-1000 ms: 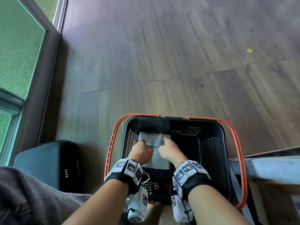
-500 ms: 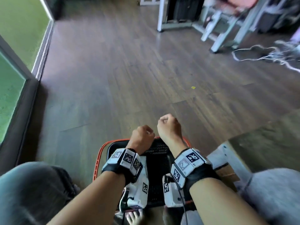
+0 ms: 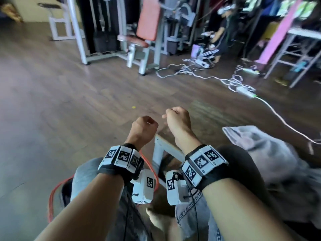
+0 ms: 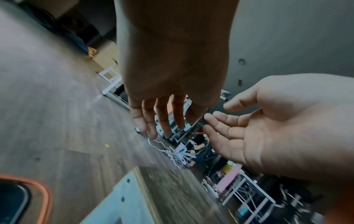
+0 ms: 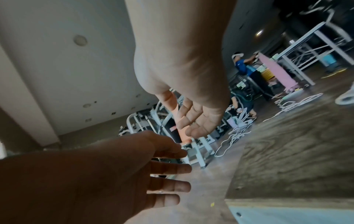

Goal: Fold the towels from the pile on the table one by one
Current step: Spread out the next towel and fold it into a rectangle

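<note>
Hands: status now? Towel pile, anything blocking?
Left hand and right hand raised over the floor, fingers loosely open, holding nothing. Grey towel pile on the table to the right, untouched. Path to it looks clear.

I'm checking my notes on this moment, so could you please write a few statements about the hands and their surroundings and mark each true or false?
1. The left hand holds a towel. False: its fingers hang loosely and hold nothing.
2. The right hand holds nothing. True.
3. The hands touch. False: the head view shows a gap between them.
4. Grey towels lie to the right hand's right. True.
5. White cables lie on the wooden floor. True.
</note>
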Available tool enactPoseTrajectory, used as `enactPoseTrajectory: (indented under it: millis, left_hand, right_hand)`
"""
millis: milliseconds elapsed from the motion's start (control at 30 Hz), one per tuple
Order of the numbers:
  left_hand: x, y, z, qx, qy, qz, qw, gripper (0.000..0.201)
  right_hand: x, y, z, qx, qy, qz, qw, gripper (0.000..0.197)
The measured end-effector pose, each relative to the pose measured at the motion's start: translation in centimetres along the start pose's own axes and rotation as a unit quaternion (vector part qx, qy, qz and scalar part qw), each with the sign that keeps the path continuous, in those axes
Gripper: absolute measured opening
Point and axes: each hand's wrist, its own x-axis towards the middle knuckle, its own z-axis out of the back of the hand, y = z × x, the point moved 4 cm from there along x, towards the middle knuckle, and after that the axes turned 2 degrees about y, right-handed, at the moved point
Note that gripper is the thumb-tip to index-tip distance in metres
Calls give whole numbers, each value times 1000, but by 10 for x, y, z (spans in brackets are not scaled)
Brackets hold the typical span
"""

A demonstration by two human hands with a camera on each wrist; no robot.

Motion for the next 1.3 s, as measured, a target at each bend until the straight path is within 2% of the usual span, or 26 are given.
enactPoseTrajectory:
  millis: [100,300,433,567,667,767,800,900,967,1067,1167,1300]
  left_hand:
    - [-8,-27,-39,12,70,-34,997,10]
    - [-17,-67,-130,74,182,-85,977,10]
    - [-32,-93,-197,82,246,-124,958,10]
    - [-52,-113,-269,125,317,-189,921,18]
    - [-63,-108,-314,184,361,-230,885,42]
    - [-68,-97,-341,245,341,-253,872,61]
    - [-68,-94,-346,260,329,-254,872,59]
    - [-69,-92,-351,255,294,-262,883,28]
    - [-68,-91,-353,230,279,-264,894,17]
    - [-69,-91,-350,196,272,-270,903,17]
    - [-72,-95,-342,148,254,-280,914,15]
    - [-81,-102,-337,65,232,-287,927,12]
  right_hand:
    - [-2,-7,42,25,-37,-14,999,24]
    - [6,-48,136,29,-135,-62,988,12]
    - [0,-76,203,-13,-201,-93,975,23]
    - [-21,-123,264,-111,-214,-133,961,14]
    - [-34,-167,296,-193,-209,-136,949,29]
    - [-38,-207,311,-256,-171,-123,943,44]
    - [-37,-219,312,-269,-158,-119,943,43]
    - [-35,-234,308,-312,-135,-76,938,40]
    - [-35,-238,304,-347,-131,-64,927,41]
    - [-36,-237,301,-370,-138,-69,916,32]
    - [-35,-228,301,-355,-147,-50,922,21]
    - [-34,-212,310,-311,-208,-4,927,10]
